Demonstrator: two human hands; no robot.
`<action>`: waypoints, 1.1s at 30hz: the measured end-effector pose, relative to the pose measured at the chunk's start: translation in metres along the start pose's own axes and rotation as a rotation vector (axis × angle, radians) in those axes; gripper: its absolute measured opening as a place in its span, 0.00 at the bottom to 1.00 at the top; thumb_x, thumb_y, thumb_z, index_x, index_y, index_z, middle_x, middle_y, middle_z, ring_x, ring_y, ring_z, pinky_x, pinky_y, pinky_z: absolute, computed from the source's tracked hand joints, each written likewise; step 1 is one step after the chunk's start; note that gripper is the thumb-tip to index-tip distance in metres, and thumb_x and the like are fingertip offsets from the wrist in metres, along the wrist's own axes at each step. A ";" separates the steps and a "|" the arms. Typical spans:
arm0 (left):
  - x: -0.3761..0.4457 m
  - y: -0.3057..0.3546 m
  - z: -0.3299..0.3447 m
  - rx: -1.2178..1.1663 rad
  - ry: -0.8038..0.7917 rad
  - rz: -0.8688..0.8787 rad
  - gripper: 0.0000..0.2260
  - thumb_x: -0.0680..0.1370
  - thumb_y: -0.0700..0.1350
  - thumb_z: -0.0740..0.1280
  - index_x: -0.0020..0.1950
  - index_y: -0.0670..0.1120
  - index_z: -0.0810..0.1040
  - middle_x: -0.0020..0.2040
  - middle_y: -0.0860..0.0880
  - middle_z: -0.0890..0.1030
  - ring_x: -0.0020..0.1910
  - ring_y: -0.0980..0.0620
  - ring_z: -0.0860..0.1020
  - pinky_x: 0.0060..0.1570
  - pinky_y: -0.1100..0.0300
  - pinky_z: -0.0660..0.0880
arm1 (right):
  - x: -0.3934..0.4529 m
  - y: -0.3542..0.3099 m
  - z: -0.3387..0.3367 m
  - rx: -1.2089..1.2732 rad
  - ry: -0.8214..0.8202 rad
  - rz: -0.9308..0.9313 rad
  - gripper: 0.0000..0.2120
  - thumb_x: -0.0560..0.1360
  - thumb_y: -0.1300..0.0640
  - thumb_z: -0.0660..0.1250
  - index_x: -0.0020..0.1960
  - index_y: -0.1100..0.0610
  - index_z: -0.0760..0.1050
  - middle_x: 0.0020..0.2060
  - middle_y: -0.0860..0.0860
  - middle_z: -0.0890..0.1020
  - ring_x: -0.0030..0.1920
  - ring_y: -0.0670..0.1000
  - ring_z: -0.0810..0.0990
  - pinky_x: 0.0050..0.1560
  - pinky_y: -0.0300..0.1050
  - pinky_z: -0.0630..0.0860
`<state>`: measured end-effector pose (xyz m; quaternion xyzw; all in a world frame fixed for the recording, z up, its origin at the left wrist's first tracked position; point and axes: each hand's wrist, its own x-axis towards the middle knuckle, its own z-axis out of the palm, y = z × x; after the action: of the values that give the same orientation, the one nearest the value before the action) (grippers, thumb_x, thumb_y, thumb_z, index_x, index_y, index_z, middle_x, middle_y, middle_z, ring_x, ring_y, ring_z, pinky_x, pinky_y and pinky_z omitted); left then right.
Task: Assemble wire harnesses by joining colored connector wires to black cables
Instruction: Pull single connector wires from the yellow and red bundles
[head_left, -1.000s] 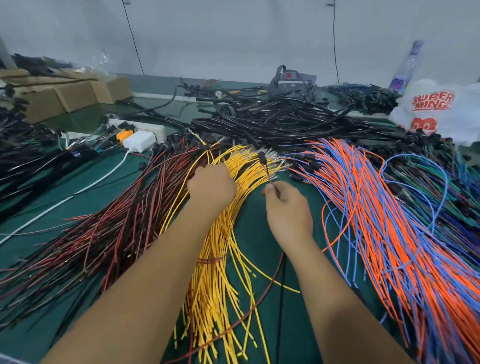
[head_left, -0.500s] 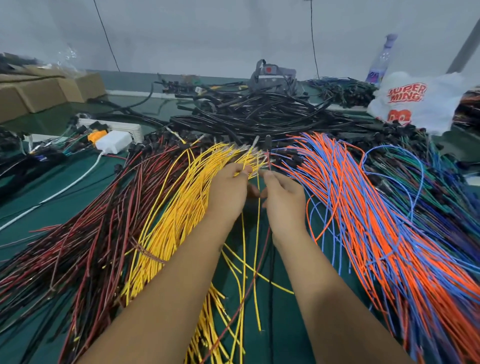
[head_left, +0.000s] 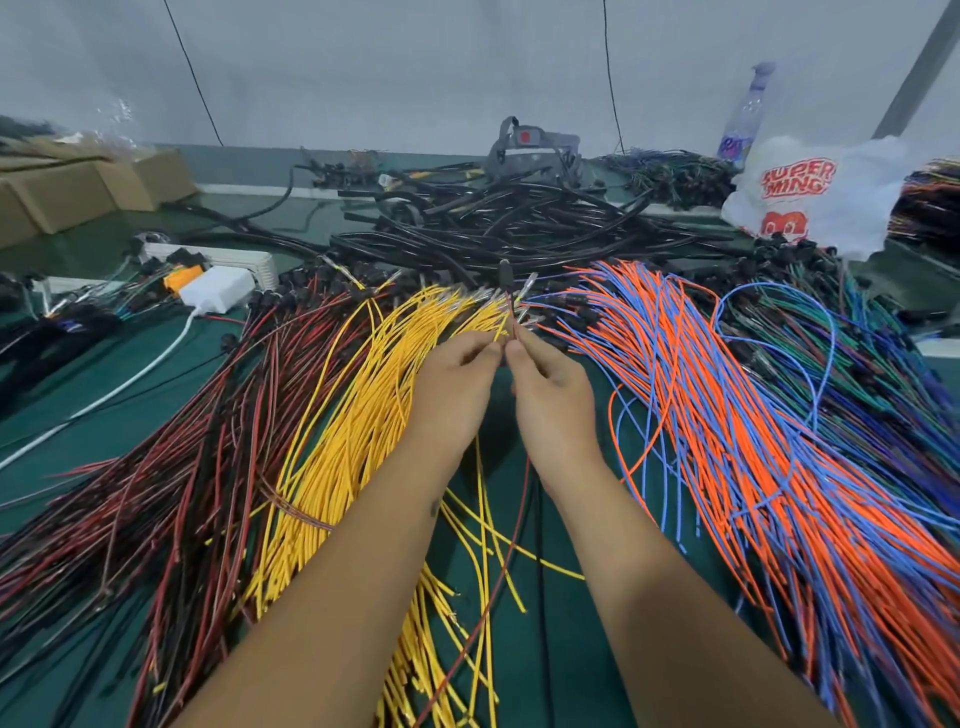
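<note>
Green tabletop (head_left: 130, 415) crowded edge to edge; only bare strip between forearms, near side of yellow wires (head_left: 353, 415). Red-black wires (head_left: 197, 426) left of yellow wires, orange-blue wires (head_left: 727, 415) right, black cables (head_left: 519, 228) piled beyond. Left hand (head_left: 452, 389) pinches one yellow wire tip. Right hand (head_left: 556, 400) pinches thin red-black lead with black connector (head_left: 505, 275) upright above fingertips. Hands almost touching.

A dark green desk (head_left: 130, 395) carries a yellow wire bundle (head_left: 353, 415) at centre, red and black wires (head_left: 182, 467) at left, and orange and blue wires (head_left: 753, 441) at right. Glossy black cables (head_left: 519, 228) lie above centre. A white bag (head_left: 810, 192) with red lettering sits upper right; brown cardboard boxes (head_left: 78, 192) upper left.
</note>
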<state>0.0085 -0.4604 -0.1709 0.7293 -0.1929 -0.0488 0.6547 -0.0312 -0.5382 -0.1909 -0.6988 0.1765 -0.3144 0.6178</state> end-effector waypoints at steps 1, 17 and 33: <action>0.000 0.000 -0.001 -0.039 0.003 -0.016 0.10 0.79 0.43 0.64 0.44 0.54 0.81 0.44 0.56 0.82 0.43 0.67 0.77 0.45 0.68 0.71 | -0.001 0.000 0.001 -0.001 -0.014 -0.015 0.15 0.79 0.54 0.62 0.65 0.47 0.77 0.58 0.42 0.81 0.56 0.39 0.76 0.55 0.34 0.69; 0.001 0.001 -0.009 0.009 -0.035 0.170 0.08 0.78 0.39 0.66 0.43 0.47 0.83 0.38 0.48 0.81 0.39 0.56 0.77 0.42 0.62 0.73 | -0.003 -0.016 -0.002 0.161 -0.111 0.037 0.11 0.72 0.52 0.67 0.52 0.40 0.81 0.55 0.50 0.77 0.56 0.46 0.73 0.58 0.40 0.68; -0.009 0.003 -0.002 0.043 -0.366 -0.038 0.13 0.83 0.43 0.58 0.43 0.47 0.78 0.26 0.54 0.72 0.23 0.55 0.70 0.23 0.66 0.67 | 0.007 -0.011 -0.020 0.403 0.073 0.080 0.14 0.82 0.60 0.58 0.48 0.52 0.81 0.24 0.41 0.66 0.25 0.41 0.64 0.27 0.32 0.63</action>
<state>-0.0003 -0.4556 -0.1690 0.7257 -0.2959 -0.1890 0.5917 -0.0414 -0.5559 -0.1779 -0.5417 0.1598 -0.3437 0.7503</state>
